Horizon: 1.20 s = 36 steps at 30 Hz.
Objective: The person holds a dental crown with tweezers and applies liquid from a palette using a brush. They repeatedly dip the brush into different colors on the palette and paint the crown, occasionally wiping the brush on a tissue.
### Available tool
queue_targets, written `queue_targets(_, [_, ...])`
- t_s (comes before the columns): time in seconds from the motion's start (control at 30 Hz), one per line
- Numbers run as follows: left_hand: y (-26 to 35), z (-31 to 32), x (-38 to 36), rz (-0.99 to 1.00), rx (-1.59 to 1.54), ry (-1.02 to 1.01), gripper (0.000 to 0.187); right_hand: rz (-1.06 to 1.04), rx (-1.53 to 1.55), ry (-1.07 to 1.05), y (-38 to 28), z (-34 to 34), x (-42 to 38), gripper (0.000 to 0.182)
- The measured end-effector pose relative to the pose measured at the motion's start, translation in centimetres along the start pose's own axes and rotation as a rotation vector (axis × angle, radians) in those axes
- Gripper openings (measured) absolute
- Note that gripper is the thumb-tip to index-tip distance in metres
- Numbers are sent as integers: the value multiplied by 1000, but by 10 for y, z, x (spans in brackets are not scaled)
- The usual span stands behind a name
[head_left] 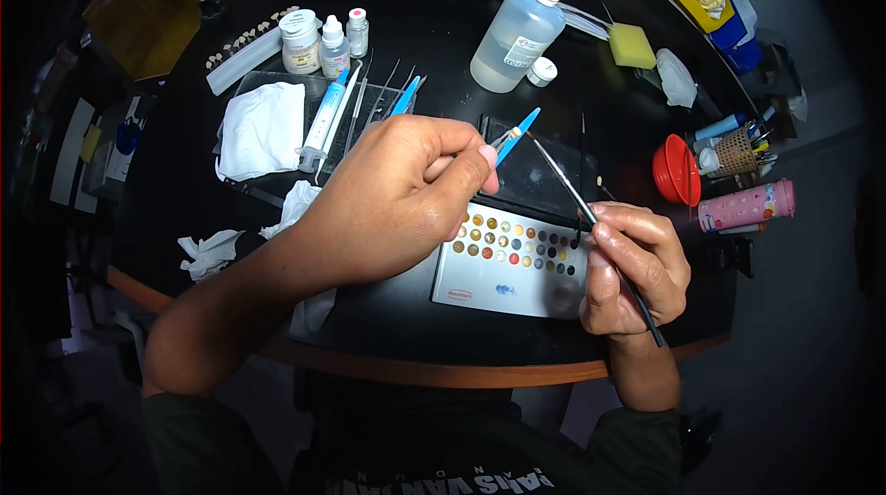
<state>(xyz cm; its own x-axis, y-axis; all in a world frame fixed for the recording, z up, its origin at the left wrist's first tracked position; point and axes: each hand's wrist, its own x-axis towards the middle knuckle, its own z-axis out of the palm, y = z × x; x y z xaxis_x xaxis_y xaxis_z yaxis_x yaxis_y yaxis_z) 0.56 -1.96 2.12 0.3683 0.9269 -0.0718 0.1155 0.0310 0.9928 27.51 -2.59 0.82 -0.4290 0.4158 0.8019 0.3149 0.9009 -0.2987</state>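
Pinched between thumb and fingers of my left hand (411,190) is a slim metal holder (501,142), mostly covered by the fingers. At its end sits a small pale dental crown (514,133). My right hand (639,269) grips a fine paintbrush (577,195) with a black handle, its tip pointing up-left close beside the crown. Behind the crown shows a blue-tipped tool (520,133) over a dark slab (554,172). Below the hands lies a white palette (461,274) with rows of small coloured stain wells, partly covered by my left fingers.
A large clear bottle (506,52) stands behind. Small jars (300,41), a syringe (323,121) and a folded white cloth (263,131) are at left. To the right are a red bowl (676,170), a pink flask (748,206) and a yellow sponge (631,46).
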Motion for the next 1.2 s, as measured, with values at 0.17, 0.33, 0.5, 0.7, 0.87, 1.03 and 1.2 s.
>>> queue_targets(0.17, [-1, 2, 1, 0, -6, 5, 28, 11, -25, -6, 0, 3, 0, 25])
queue_targets(0.33, [-2, 1, 1, 9, -2, 0, 27, 22, -22, -16, -1, 2, 1, 27])
queue_targets(0.5, [-6, 0, 2, 37, 51, 5, 27, 14, 0, -7, -2, 2, 2, 27])
queue_targets(0.7, [-8, 1, 3, 63, 69, 8, 27, 13, -29, -15, -2, 3, 1, 28])
queue_targets(0.87, [-6, 0, 3, 55, 86, 1, 27, -18, 1, -12, -2, 3, 3, 29])
queue_targets(1.03, [-4, 1, 2, 29, 44, 5, 28, -26, -13, -8, -1, 1, 2, 27])
queue_targets(1.2, [2, 1, 0, 23, 47, -18, 28, 167, 108, 114, 6, -1, -4, 20])
